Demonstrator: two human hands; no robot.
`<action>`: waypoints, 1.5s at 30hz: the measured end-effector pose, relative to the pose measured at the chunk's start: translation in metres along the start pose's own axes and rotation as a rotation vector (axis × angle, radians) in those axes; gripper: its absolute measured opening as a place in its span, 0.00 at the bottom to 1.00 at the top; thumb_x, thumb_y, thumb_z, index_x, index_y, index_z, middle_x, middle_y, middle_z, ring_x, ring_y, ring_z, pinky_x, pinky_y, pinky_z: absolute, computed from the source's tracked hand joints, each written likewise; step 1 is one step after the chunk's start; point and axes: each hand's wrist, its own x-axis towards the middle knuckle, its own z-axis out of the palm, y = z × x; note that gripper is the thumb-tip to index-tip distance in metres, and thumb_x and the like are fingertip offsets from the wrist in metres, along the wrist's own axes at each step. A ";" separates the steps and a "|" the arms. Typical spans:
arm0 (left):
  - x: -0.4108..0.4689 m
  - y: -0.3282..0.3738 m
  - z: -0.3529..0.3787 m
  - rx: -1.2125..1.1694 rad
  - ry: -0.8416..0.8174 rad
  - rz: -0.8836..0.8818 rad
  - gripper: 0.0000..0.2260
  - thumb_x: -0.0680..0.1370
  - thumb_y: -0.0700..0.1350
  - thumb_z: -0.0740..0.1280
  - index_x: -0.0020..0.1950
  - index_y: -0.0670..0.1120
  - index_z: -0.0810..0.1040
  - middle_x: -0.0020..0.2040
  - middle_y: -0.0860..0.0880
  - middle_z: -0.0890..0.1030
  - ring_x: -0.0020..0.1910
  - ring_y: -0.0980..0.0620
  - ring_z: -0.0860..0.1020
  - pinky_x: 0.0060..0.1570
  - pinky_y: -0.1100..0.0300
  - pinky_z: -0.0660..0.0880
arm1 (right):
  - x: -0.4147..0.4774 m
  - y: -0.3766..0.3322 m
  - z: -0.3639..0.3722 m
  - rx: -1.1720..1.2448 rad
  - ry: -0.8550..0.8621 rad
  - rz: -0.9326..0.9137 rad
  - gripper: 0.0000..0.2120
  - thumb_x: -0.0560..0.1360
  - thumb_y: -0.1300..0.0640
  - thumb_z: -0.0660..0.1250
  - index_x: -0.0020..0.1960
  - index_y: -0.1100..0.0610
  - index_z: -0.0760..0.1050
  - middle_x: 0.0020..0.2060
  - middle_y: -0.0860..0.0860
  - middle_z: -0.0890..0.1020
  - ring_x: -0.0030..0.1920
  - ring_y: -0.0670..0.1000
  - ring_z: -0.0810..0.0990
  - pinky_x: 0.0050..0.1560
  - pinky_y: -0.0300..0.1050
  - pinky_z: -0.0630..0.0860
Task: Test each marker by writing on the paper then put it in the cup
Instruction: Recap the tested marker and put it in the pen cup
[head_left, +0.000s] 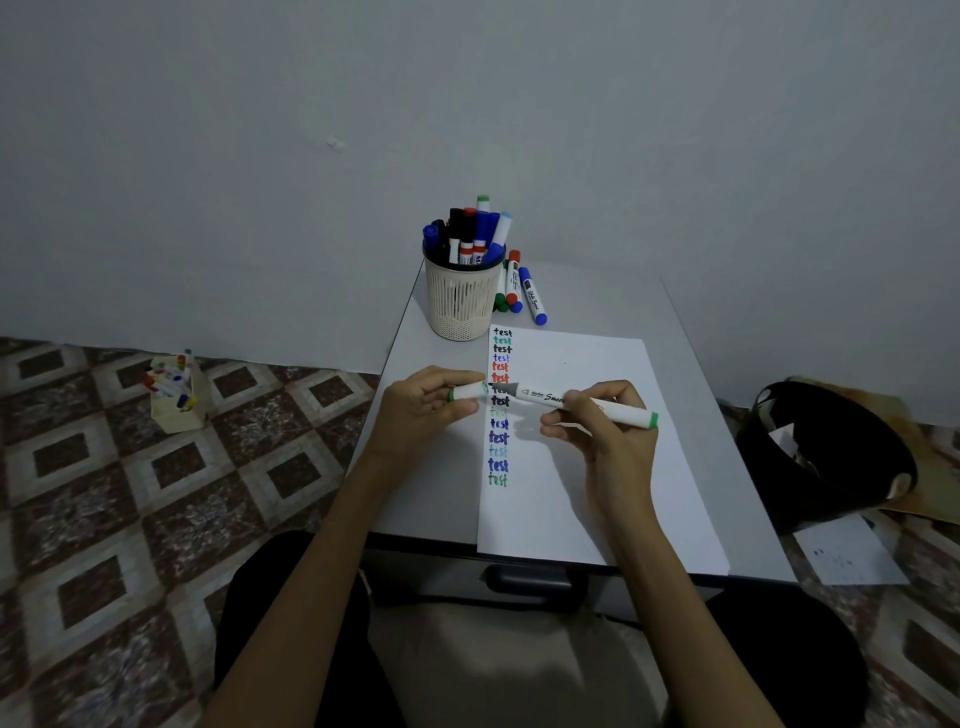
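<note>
Grey smooth tabletop (587, 296), flat white paper (530, 519) bearing a column of "test" words.
My right hand (602, 436) pinches the slim white marker (540, 396), its tip bare above the paper; my left hand (421, 410) grips its round cap (467, 391) just beside the tip. Behind stands the slotted cream cup (462, 306), full of markers.

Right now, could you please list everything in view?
table: one, pale grey, centre.
cup: one, beige, far table edge.
markers in cup: several, mixed colours.
loose markers: at least three, right of cup.
paper: one, white, "test" column.
green marker: one, uncapped, over paper.
cap: one, white-green, left of paper.
marker box: one, cream, floor left.
bin: one, black, floor right.
left hand: grips cap.
right hand: grips green marker.
</note>
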 end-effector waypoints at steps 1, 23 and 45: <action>-0.001 0.001 0.000 -0.024 -0.008 -0.022 0.14 0.71 0.32 0.71 0.56 0.39 0.79 0.52 0.42 0.82 0.50 0.49 0.81 0.52 0.60 0.76 | 0.001 0.001 0.000 -0.005 -0.009 0.002 0.04 0.74 0.70 0.66 0.44 0.64 0.73 0.34 0.57 0.82 0.35 0.57 0.83 0.36 0.45 0.81; -0.001 0.000 -0.001 0.132 -0.028 0.177 0.12 0.67 0.36 0.75 0.50 0.42 0.82 0.42 0.46 0.83 0.40 0.50 0.80 0.42 0.59 0.78 | 0.027 0.002 -0.023 -0.373 -0.237 0.245 0.07 0.69 0.61 0.75 0.45 0.63 0.84 0.34 0.63 0.82 0.23 0.51 0.70 0.22 0.38 0.67; 0.003 -0.001 0.006 0.200 0.023 0.069 0.29 0.72 0.39 0.72 0.69 0.49 0.66 0.56 0.54 0.79 0.52 0.58 0.79 0.54 0.65 0.74 | 0.090 -0.025 0.021 -1.164 -0.676 -0.095 0.04 0.75 0.58 0.68 0.49 0.56 0.80 0.42 0.53 0.82 0.44 0.55 0.79 0.46 0.49 0.76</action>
